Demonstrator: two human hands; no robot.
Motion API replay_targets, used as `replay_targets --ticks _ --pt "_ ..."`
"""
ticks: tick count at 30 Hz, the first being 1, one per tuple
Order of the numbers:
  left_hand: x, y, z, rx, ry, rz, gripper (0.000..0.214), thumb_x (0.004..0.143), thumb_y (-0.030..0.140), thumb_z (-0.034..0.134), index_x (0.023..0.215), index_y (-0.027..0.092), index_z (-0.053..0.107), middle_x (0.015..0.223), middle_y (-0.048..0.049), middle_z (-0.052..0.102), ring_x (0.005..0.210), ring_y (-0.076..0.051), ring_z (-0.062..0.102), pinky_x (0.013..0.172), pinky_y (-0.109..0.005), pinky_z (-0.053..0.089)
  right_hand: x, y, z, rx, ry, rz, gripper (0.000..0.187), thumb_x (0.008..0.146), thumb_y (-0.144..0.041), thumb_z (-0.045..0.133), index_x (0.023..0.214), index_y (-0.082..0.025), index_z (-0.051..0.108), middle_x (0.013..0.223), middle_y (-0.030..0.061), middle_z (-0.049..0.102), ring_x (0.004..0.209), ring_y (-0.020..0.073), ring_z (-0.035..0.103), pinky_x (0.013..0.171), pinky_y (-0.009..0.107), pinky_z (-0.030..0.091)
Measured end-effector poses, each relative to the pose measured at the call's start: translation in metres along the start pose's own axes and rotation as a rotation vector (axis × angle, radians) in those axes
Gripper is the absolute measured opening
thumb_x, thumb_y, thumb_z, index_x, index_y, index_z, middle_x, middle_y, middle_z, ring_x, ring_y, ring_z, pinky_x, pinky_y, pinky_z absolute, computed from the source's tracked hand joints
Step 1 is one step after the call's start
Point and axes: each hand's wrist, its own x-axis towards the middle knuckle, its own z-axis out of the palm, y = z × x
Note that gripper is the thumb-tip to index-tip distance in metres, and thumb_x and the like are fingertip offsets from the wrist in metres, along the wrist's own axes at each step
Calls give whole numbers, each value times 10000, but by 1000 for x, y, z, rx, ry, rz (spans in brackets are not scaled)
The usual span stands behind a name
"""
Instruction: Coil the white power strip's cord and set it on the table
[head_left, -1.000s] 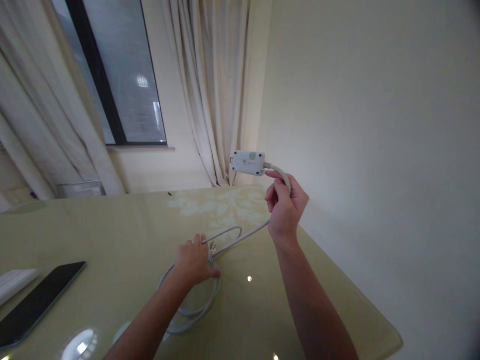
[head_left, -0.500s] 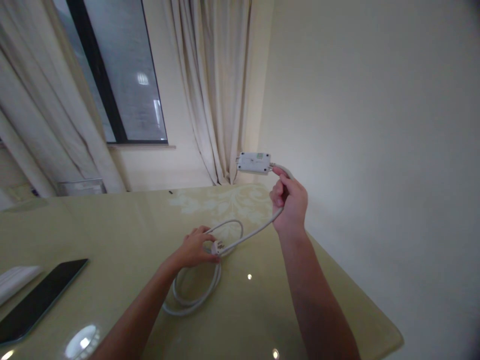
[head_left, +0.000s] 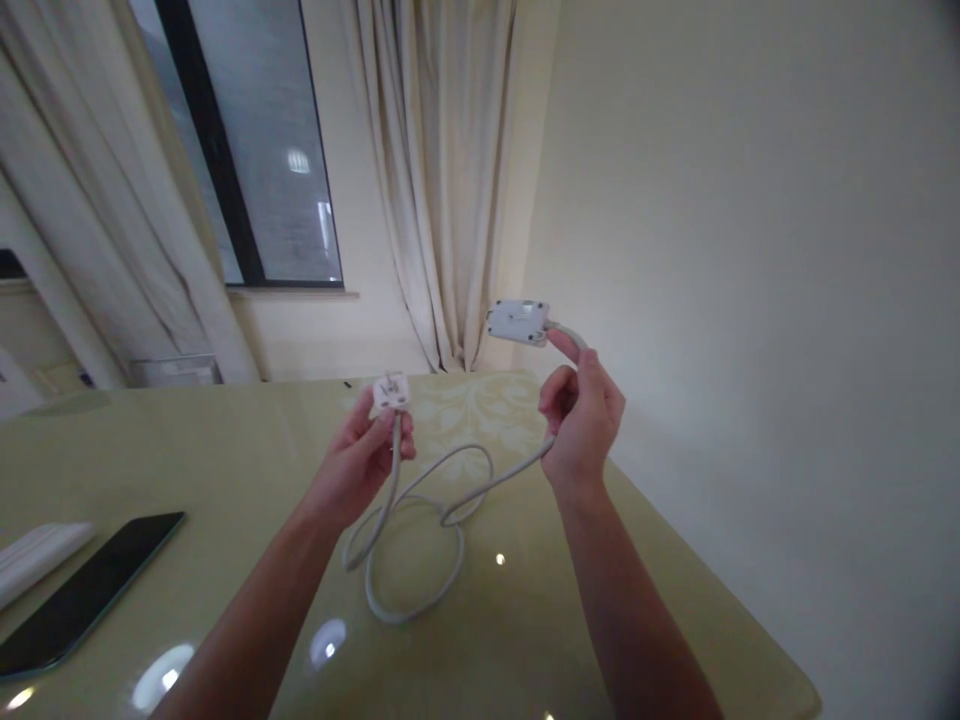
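My left hand [head_left: 358,458] grips a white plug [head_left: 391,392] and holds it above the table, its prongs facing up towards me. The cord drops from the plug past the fingers. My right hand [head_left: 586,418] is closed round the other end of the grey-white cord [head_left: 517,467], beside a small white power strip [head_left: 517,322]. That strip is in the air with its screwed underside showing; its sockets are hidden. Between both hands the slack cord lies in loose loops on the glossy table [head_left: 255,450].
A dark flat device [head_left: 90,590], like a phone or tablet, lies at the left beside a white object [head_left: 45,555]. A tiny dark piece [head_left: 347,384] sits by the far table edge. Behind are curtains [head_left: 450,180] and a window [head_left: 266,150]; a bare wall [head_left: 735,250] rises at the right.
My left hand has lifted the plug off the table, up and to the left, turning it upright. The cord loops have shifted. My right hand and the power strip have tilted slightly.
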Motion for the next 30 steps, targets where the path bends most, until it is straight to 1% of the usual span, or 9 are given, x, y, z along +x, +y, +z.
replay_targets --ticks 3,6,9,13,18,21,23,27,30 --pt "-5 13 22 -134 67 39 236 890 336 812 1029 219 662 850 40 583 520 -22 387 413 -113 319 -25 5 14 24 -104 32 428 1050 -500 516 1164 -177 772 535 -52 537 402 77 263 376 232 168" --pt "-10 19 36 -140 100 30 230 861 297 837 962 155 687 826 32 563 490 -13 265 349 -104 213 -52 13 27 26 -249 75 426 1079 -495 480 1221 -189 740 619 -36 586 435 79 297 403 224 235" --pt "-14 20 44 -125 122 47 329 814 334 881 1030 131 737 773 23 590 498 -20 323 376 -104 284 -73 21 34 -17 -380 65 427 1102 -472 440 1339 -206 676 720 -22 637 463 80 343 445 220 325" --pt "-16 17 55 -93 222 105 409 808 515 860 838 129 730 763 -38 680 636 -101 587 569 -193 525 -90 31 38 -71 -485 -4 411 1124 -414 398 1353 -197 660 754 -14 649 557 99 488 601 241 465" --pt "-20 16 63 -74 389 53 459 869 622 741 846 164 716 942 -96 777 873 -219 730 671 -287 591 -103 36 39 -182 -562 -150 396 1112 -350 391 1376 -216 654 886 35 713 751 158 650 735 293 526" --pt "-25 20 67 -105 389 -32 438 910 595 691 991 169 751 1021 -118 789 970 -253 743 704 -310 607 -105 35 41 -227 -605 -187 391 1104 -324 389 1392 -231 637 1080 70 754 904 186 704 823 314 544" --pt "-27 23 69 -118 412 6 335 884 470 758 1013 161 755 1006 -108 787 963 -232 744 741 -294 608 -104 33 41 -284 -634 -172 356 1105 -331 387 1277 -211 674 1074 75 751 903 184 696 832 311 534" --pt "-27 35 69 -188 509 137 110 861 218 776 929 167 705 955 -45 752 847 -156 731 745 -246 607 -106 35 42 -311 -726 37 312 1082 -441 476 1014 -199 661 890 34 684 785 161 615 748 291 492" --pt "-23 51 59 -245 631 234 117 892 130 705 870 191 608 911 10 694 667 -97 658 608 -211 588 -116 44 45 30 -928 430 393 985 -561 636 1195 -240 548 822 -20 658 707 156 620 661 277 492"
